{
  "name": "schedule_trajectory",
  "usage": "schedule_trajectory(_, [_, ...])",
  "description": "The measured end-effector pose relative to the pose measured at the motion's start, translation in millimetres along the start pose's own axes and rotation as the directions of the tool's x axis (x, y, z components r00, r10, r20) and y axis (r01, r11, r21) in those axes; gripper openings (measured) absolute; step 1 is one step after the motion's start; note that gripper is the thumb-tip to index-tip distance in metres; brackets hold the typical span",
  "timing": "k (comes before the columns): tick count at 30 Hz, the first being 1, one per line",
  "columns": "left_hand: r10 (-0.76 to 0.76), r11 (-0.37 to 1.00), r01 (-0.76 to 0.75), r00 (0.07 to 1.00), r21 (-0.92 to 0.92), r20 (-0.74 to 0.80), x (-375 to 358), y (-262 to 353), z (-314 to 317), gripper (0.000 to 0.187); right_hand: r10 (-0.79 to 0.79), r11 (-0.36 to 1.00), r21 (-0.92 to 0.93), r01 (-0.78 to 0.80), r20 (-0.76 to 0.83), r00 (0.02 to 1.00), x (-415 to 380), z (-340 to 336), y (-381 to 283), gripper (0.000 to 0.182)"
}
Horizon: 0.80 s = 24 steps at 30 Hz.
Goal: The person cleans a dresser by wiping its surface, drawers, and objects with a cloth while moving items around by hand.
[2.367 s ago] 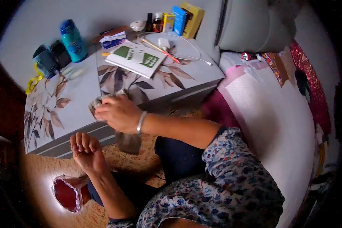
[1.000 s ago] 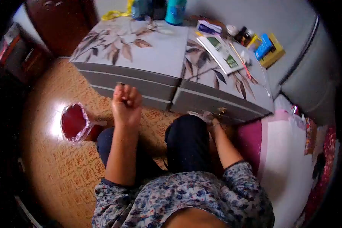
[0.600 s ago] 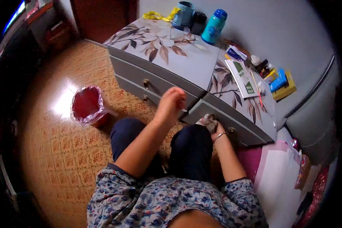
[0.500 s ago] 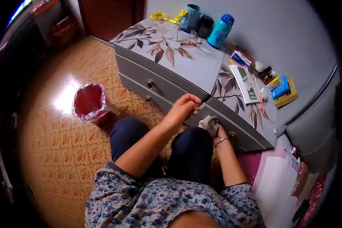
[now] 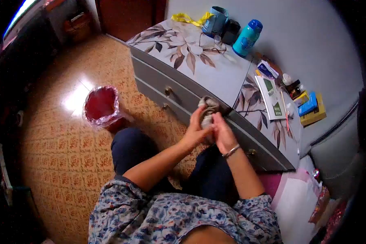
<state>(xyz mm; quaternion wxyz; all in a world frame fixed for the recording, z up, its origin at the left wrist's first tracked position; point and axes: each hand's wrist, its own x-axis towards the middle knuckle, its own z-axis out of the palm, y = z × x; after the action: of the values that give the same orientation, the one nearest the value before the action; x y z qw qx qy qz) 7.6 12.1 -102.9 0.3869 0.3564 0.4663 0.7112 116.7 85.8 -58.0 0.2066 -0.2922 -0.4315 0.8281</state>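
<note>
A crumpled, light grey-beige cloth [image 5: 208,110] is bunched up between my two hands, in front of the grey drawers [image 5: 152,77]. My left hand [image 5: 195,129] has its fingers wrapped round the cloth's left side. On the right side my right hand [image 5: 224,133], with a bracelet at its wrist, presses against the cloth; its fingers lie close together. Part of the cloth is hidden behind both hands, which are above my knees and near the drawer fronts.
A lined red bin [image 5: 101,106] stands on the patterned floor at the left. The flower-patterned cabinet top [image 5: 227,79] bears a blue bottle [image 5: 248,38], a mug [image 5: 216,21], a yellow strap [image 5: 187,18], a notebook [image 5: 271,97] and small boxes.
My right hand has brought the cloth up and left from beside my knee. My left hand, empty before, now holds it too. The view has shifted slightly.
</note>
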Motion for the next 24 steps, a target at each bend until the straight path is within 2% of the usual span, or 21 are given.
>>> schedule_trajectory(1, [-0.082, 0.986, 0.069, 0.994, -0.155, -0.076, 2, 5, -9, 0.066, -0.003, 0.999, -0.04, 0.005, 0.058, 0.998, 10, 6, 8, 0.044])
schedule_trajectory(3, [-0.253, 0.91, 0.17, 0.95, -0.378, -0.181, 3, 16, -30, 0.056, 0.025, 0.968, -0.252, -0.004, 0.081, 0.996, 20, 30, 13, 0.052])
schedule_trajectory(4, [-0.327, 0.89, 0.202, 0.907, -0.408, -0.265, 4, 13, -41, 0.049, 0.044, 0.95, -0.313, 0.007, 0.156, 0.987, 27, 33, 17, 0.062])
schedule_trajectory(5, [-0.463, 0.861, 0.322, 0.818, -0.395, -0.342, 6, 17, -47, 0.046, 0.138, 0.928, -0.367, -0.072, 0.156, 0.978, 24, 43, 11, 0.061])
schedule_trajectory(7, [-0.495, 0.849, 0.29, 0.726, -0.441, -0.477, 14, -16, -65, 0.039, 0.173, 0.938, -0.331, -0.105, 0.182, 0.968, 45, 29, 32, 0.059])
schedule_trajectory(8, [-0.489, 0.854, 0.282, 0.722, -0.437, -0.489, 20, -25, -74, 0.039, 0.177, 0.938, -0.331, -0.105, 0.195, 0.965, 48, 26, 34, 0.059])
schedule_trajectory(10, [-0.597, 0.756, 0.352, 0.718, -0.552, -0.359, 33, -44, -93, 0.033, 0.198, 0.922, -0.361, -0.143, 0.118, 0.973, 49, 17, 38, 0.052])
schedule_trajectory(11, [-0.598, 0.756, 0.356, 0.716, -0.549, -0.36, 42, -59, -101, 0.033, 0.198, 0.923, -0.356, -0.145, 0.118, 0.973, 46, 17, 36, 0.052])
schedule_trajectory(13, [-0.51, 0.75, 0.163, 0.759, -0.641, -0.404, 66, -83, -116, 0.019, 0.148, 0.944, -0.31, -0.115, 0.082, 0.986, 38, 20, 23, 0.047])
schedule_trajectory(14, [-0.518, 0.794, 0.223, 0.736, -0.566, -0.436, 79, -79, -127, 0.014, 0.126, 0.948, -0.301, -0.103, 0.057, 0.99, 36, 22, 19, 0.043])
schedule_trajectory(15, [-0.665, 0.704, 0.285, 0.586, -0.651, -0.463, 95, -76, -139, 0.011, 0.12, 0.948, -0.303, -0.098, 0.057, 0.991, 35, 20, 18, 0.043])
schedule_trajectory(17, [-0.536, 0.768, 0.066, 0.61, -0.637, -0.584, 115, -93, -162, 0.011, 0.118, 0.948, -0.303, -0.097, 0.052, 0.992, 33, 17, 17, 0.04])
schedule_trajectory(19, [-0.512, 0.716, -0.055, 0.638, -0.696, -0.576, 158, -188, -241, 0.012, 0.107, 0.951, -0.296, -0.086, 0.055, 0.993, 25, 20, 9, 0.038])
schedule_trajectory(20, [-0.413, 0.828, 0.009, 0.686, -0.56, -0.599, 166, -175, -257, 0.011, 0.109, 0.953, -0.29, -0.082, 0.076, 0.991, 21, 20, 7, 0.038])
schedule_trajectory(21, [-0.553, 0.657, -0.113, 0.599, -0.745, -0.579, 170, -127, -249, 0.008, 0.109, 0.955, -0.286, -0.078, 0.098, 0.989, 17, 19, 5, 0.038])
schedule_trajectory(23, [-0.251, 0.928, -0.087, 0.573, -0.363, -0.78, 157, -12, -219, 0.007, 0.071, 0.959, -0.282, -0.033, 0.128, 0.989, 9, 17, 2, 0.038])
schedule_trajectory(24, [0.03, 0.988, -0.142, 0.558, -0.059, -0.829, 173, -17, -256, 0.013, 0.058, 0.95, -0.31, -0.017, 0.123, 0.991, 5, 17, 1, 0.038])
